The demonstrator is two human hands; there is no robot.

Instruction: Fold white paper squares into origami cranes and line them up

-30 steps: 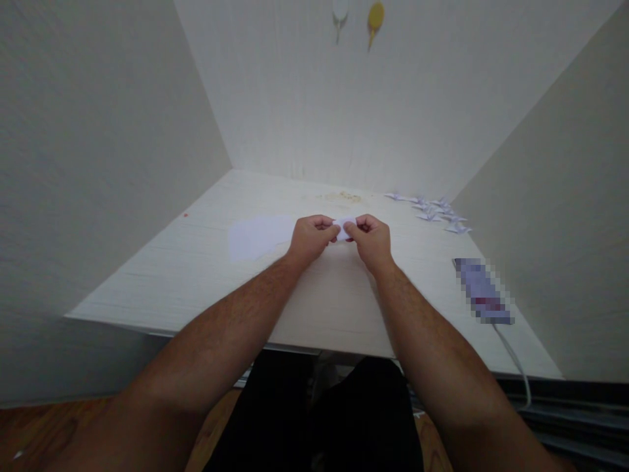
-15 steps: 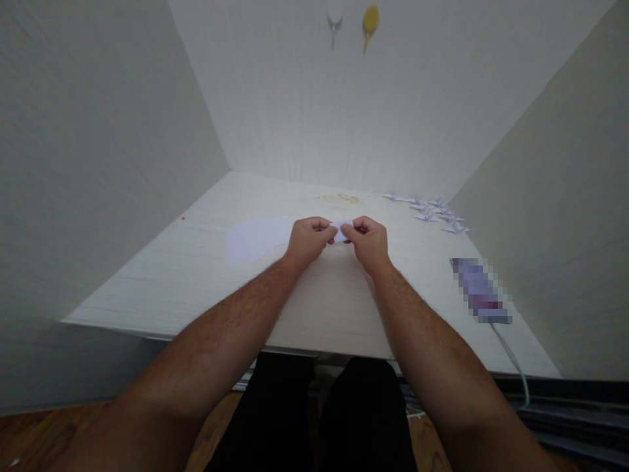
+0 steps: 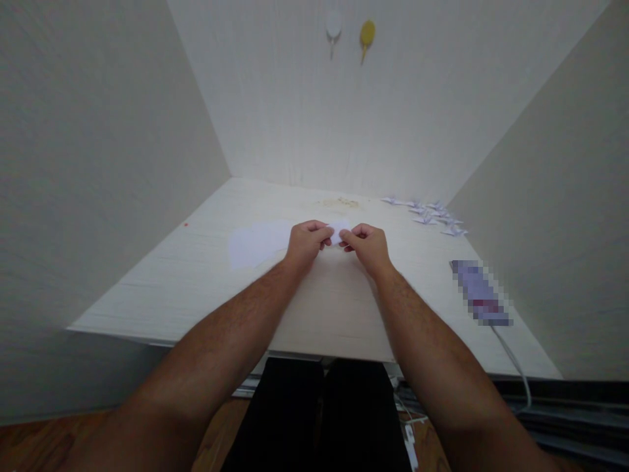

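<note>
A small piece of folded white paper [image 3: 337, 233] is held just above the table between my two hands. My left hand [image 3: 308, 241] pinches its left side between thumb and fingers. On the right side, my right hand [image 3: 367, 244] grips it the same way, with the thumb on top. The paper's underside and exact folds are hidden. Left of my left hand, white paper sheets [image 3: 253, 242] lie flat on the white table [image 3: 196, 288].
Several folded paper cranes [image 3: 425, 213] cluster at the back right. A pixelated phone-like device [image 3: 479, 292] with a white cable [image 3: 514, 364] lies near the right edge. Panels enclose the table on three sides. A white hook [image 3: 333, 27] and a yellow hook [image 3: 366, 34] are on the back wall.
My fingers have shifted slightly on the folded paper, and more of its face shows between my thumbs. The camera view has tilted a little. Both hands keep hold.
</note>
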